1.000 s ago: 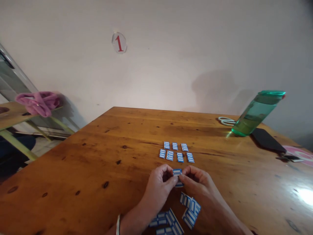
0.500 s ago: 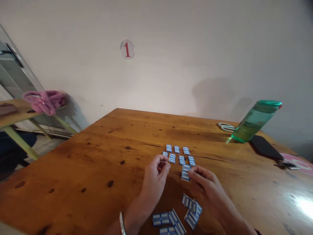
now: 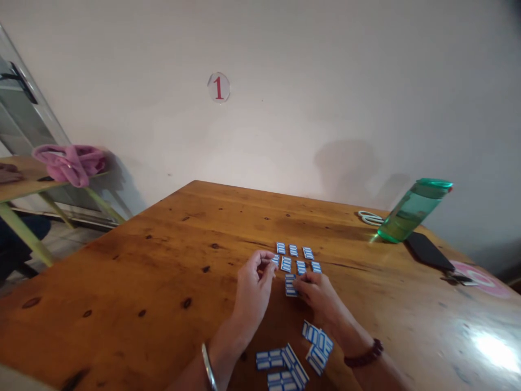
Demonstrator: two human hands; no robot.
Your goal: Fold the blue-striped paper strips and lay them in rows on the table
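Observation:
Small blue-and-white patterned cards lie on the wooden table (image 3: 171,271). My right hand (image 3: 319,293) pinches the left-hand card (image 3: 290,285) by its right edge, just below the rows. My left hand (image 3: 254,285) is curled, with thumb and forefinger closing on a card (image 3: 275,261) at the left end of the lower row; the fingers partly cover it. Beside it in that row lie a card (image 3: 286,264), another card (image 3: 301,267) and a card (image 3: 316,267). Three more make up the upper row, among them a middle card (image 3: 293,250).
Closer to me lie loose overlapping cards (image 3: 269,359) and a second small heap (image 3: 318,347). At right stand a green bottle (image 3: 413,212), a black phone-like slab (image 3: 428,252), a white cable (image 3: 369,218) and a pink disc (image 3: 482,278). A pink cloth (image 3: 71,163) rests on another table.
My right hand has moved left with its card, to below the lower row. My left hand has shifted slightly up to the row's left-end card. The camera view has shifted a little.

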